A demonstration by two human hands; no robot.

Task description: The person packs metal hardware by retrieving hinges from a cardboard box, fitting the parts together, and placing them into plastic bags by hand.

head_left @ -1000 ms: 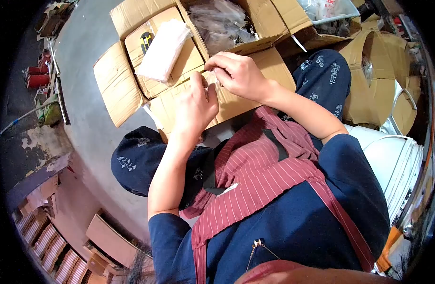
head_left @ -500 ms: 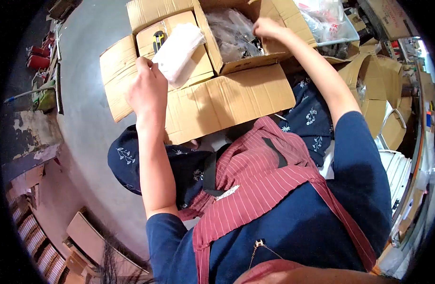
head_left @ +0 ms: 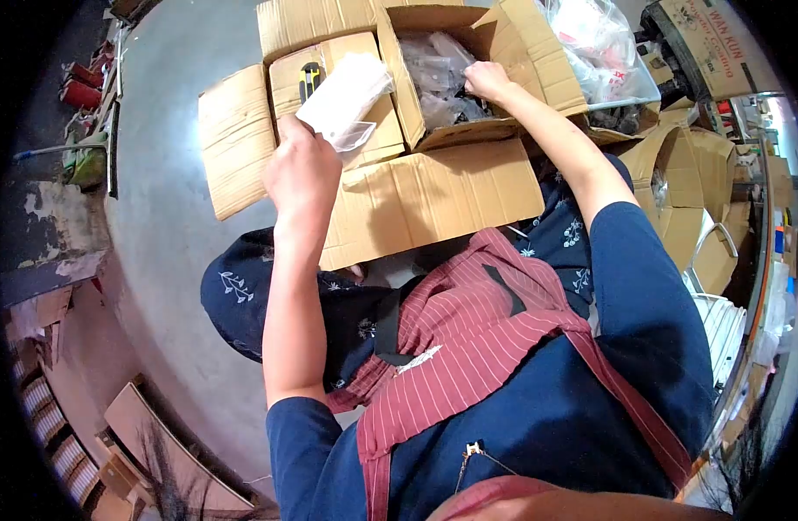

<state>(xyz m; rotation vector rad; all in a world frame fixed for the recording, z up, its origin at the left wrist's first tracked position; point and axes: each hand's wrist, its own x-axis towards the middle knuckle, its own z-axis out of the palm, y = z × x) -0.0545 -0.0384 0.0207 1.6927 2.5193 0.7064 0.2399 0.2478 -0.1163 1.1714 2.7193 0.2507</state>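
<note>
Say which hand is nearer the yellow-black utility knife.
Left hand, just this side of the knife; right hand is farther right, at the open brown cardboard box.

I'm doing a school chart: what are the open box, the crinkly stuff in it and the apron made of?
Box: matte brown cardboard, likely corrugated; faint lines run along its flaps. Crinkly stuff: probably thin plastic, clear and glossy; it catches light. Apron: dull cloth, as it drapes in folds; cotton or synthetic, I can't tell.
</note>
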